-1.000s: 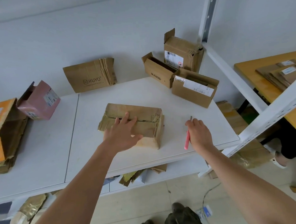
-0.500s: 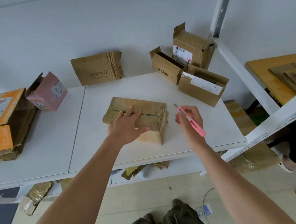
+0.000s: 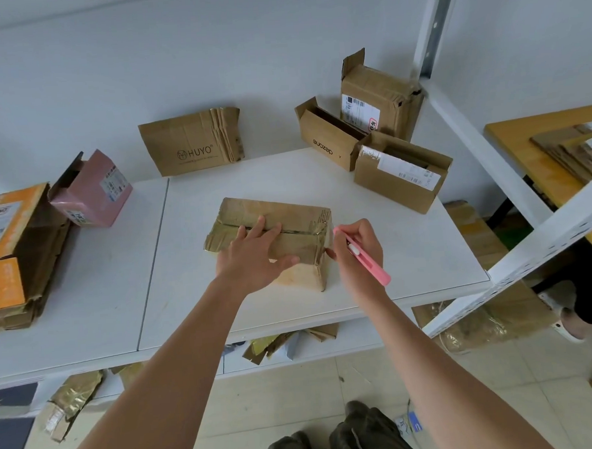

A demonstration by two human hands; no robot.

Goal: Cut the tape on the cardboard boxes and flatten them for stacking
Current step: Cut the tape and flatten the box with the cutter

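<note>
The left hand [image 3: 255, 257] lies flat and spread on the box [image 3: 298, 220] (tape on top), the right hand [image 3: 357, 252] at its 3 o'clock side pinching a pink knife [image 3: 365, 258].

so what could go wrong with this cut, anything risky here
The left hand lies flat across the taped brown cardboard box, fingers on the seam. The pink utility knife in the right hand starts at that seam's right end, so a cut along it heads toward those fingers. A slip could also nick the white table.
</note>
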